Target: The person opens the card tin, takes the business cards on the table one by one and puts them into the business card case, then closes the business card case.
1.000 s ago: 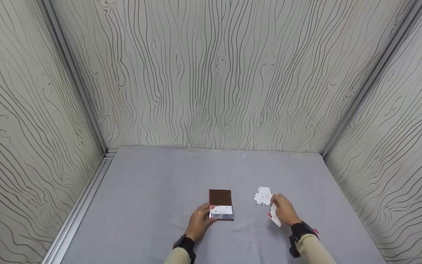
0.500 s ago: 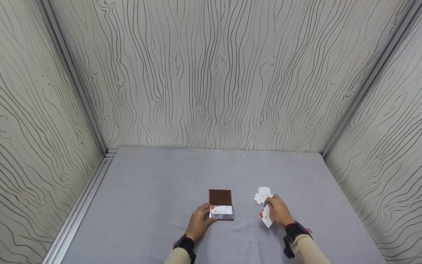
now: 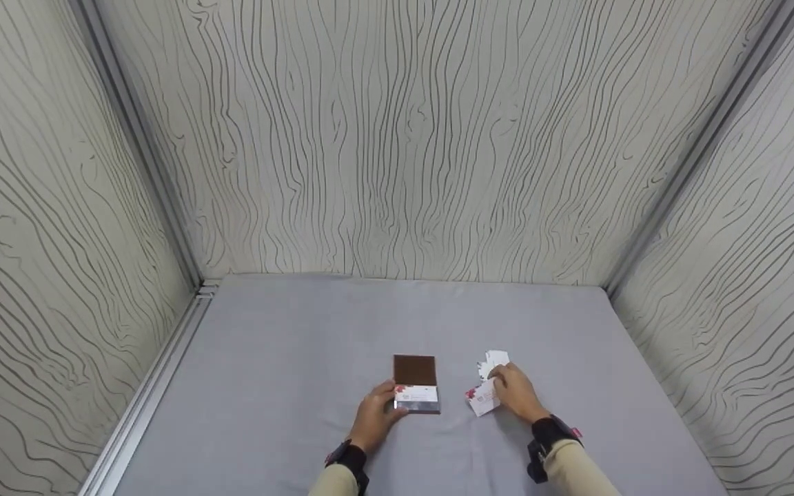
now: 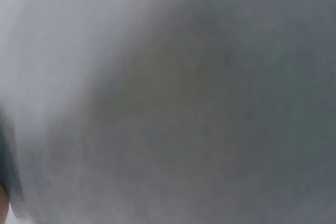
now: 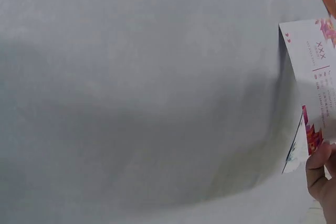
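A brown business card case lies opened flat on the cloth in the head view, with a white red-printed card in its lower half. My left hand grips the case's left edge, thumb at the near corner and fingers farther up. My right hand pinches a business card with red floral corners; in the right wrist view thumb and fingers hold this card by one corner, its printed face showing. Just beyond the right fingers lie several loose white cards, overlapping and partly hidden by the hand.
A grey cloth covers the table. Wood-grain patterned panels stand at the back and both sides, with a metal rail along the left edge. The left wrist view is mostly blurred grey cloth.
My right hand has moved left toward the case, and its card has turned from steeply slanted to nearly level, showing more of its face. The left hand and case have stayed put.
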`<state>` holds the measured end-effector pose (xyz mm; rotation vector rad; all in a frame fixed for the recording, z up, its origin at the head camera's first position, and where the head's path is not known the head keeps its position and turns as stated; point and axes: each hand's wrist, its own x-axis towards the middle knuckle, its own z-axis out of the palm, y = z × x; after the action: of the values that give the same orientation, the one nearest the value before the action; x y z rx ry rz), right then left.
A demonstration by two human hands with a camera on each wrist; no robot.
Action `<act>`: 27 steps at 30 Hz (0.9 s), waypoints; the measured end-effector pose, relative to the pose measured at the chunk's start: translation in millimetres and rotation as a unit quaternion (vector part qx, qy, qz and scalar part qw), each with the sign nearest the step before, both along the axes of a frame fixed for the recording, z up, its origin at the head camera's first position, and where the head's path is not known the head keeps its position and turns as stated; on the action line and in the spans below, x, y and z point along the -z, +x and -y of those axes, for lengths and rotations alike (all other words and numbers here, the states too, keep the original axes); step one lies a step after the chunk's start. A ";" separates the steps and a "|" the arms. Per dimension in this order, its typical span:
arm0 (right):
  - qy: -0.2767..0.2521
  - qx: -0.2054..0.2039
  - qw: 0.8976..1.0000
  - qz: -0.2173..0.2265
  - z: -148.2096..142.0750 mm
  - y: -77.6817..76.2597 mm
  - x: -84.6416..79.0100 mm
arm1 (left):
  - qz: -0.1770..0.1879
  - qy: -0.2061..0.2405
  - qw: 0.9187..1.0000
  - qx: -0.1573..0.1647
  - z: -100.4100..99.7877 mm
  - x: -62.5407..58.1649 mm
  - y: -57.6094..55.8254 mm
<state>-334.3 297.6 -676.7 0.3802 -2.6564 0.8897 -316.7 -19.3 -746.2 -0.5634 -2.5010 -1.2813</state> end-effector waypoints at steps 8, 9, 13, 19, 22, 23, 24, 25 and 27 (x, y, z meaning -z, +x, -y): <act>-0.026 -0.001 0.999 -0.022 21.7 -8.3 -4.4 | 0.030 -0.005 1.000 -0.009 -1.1 -1.8 -1.7; -0.029 -0.004 0.999 -0.020 24.8 -8.9 -4.9 | 0.032 -0.006 0.999 -0.009 -1.1 -2.3 -1.5; -0.037 -0.017 0.999 -0.020 37.7 -10.8 -4.9 | 0.036 -0.004 0.999 -0.008 -0.8 -3.6 -0.5; -0.054 -0.034 0.998 0.000 54.1 -10.9 -4.7 | 0.024 -0.003 1.000 -0.006 -0.8 -3.3 1.0; -0.058 -0.039 0.998 -0.002 60.6 -10.6 -3.6 | 0.025 -0.003 1.000 -0.006 -0.9 -3.2 1.2; -0.056 -0.046 0.997 -0.009 62.4 -10.4 -3.1 | 0.026 -0.003 1.000 -0.005 -0.8 -3.0 1.2; -0.054 -0.051 0.997 -0.015 64.3 -10.1 -2.6 | 0.027 -0.002 1.000 -0.005 -0.6 -2.9 1.1; -0.053 -0.056 0.997 -0.020 66.2 -9.8 -2.2 | 0.027 -0.003 1.000 -0.004 -0.5 -2.9 1.0; -0.055 -0.067 0.996 -0.021 70.4 -8.4 -1.9 | 0.026 -0.001 1.000 -0.002 -0.1 -2.6 0.7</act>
<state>-342.7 227.2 -674.8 0.5502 -2.5545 1.0513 -316.0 -19.2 -743.6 -0.5323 -2.5439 -1.3071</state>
